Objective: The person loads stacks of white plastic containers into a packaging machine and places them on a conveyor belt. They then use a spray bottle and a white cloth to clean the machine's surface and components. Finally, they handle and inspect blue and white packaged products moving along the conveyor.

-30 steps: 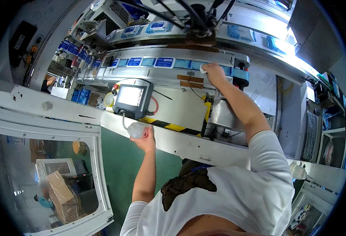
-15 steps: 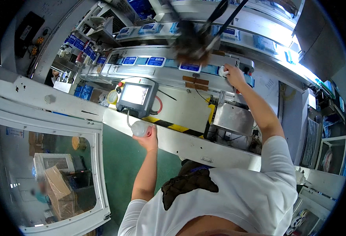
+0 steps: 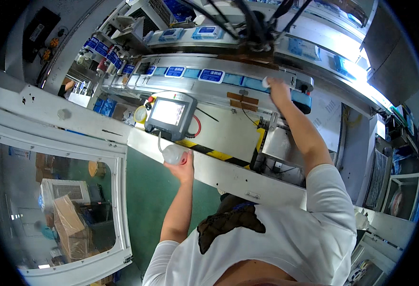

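My left hand (image 3: pixel 183 170) is wrapped round a translucent squeeze bottle (image 3: pixel 172 153) with a thin bent spout and a reddish part by the fingers. It is held over the near white ledge, just below a touch-screen control panel (image 3: pixel 169 112). My right hand (image 3: pixel 280 91) reaches forward and pinches a wadded white wipe (image 3: pixel 265 82), which rests at the right part of a narrow blue conveyor belt (image 3: pixel 254 84). To the left of that hand, several blue-and-white flat labels (image 3: pixel 212 76) lie in a row along the belt.
A dark multi-armed picker (image 3: pixel 257 38) hangs over the conveyors just beyond my right hand. On the far conveyor lie several light-blue packs (image 3: pixel 207 32). A metal box (image 3: pixel 283 143) and black-yellow striped edging (image 3: pixel 219 155) stand nearer. At the left is a windowed white door (image 3: pixel 120 205).
The picker has moved right and away from the near belt. My right hand has shifted slightly left along the belt with the wipe. The labels lie at different spots; the left hand keeps the bottle.
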Tool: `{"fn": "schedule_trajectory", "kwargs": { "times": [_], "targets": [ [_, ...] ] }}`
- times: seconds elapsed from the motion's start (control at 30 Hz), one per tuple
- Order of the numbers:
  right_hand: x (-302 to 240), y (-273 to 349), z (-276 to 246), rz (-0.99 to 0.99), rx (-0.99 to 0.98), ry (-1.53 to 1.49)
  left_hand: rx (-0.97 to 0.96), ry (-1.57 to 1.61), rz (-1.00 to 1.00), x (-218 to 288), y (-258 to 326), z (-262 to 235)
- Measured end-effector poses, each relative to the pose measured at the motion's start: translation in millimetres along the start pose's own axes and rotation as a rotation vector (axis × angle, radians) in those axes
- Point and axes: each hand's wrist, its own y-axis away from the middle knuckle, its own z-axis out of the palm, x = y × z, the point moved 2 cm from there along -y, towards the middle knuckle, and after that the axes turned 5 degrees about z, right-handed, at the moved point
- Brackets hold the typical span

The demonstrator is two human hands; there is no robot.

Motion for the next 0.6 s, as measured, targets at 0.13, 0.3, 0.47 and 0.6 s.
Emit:
{"fn": "schedule_trajectory", "kwargs": {
  "times": [0.13,0.3,0.47,0.6],
  "targets": [
    [-4.2,2.6,8.2,-0.319,-0.091,-0.036,-0.008,0.009,0.023,-0.4,-1.1,0.2],
    [7.9,6.8,-0.8,-0.036,0.042,-0.085,-0.002,0.057,-0.011,-0.5,-0.5,1.6],
    [32.4,5.2,-38.5,0.054,-0.077,-0.247,0.016,0.047,0.027,1.4,-0.1,2.3],
    [22.8,6.8,-34.8,-0.182,-0.004,-0.217,0.014,0.016,-0.006,2.0,0.4,2.2]
  ]
}}
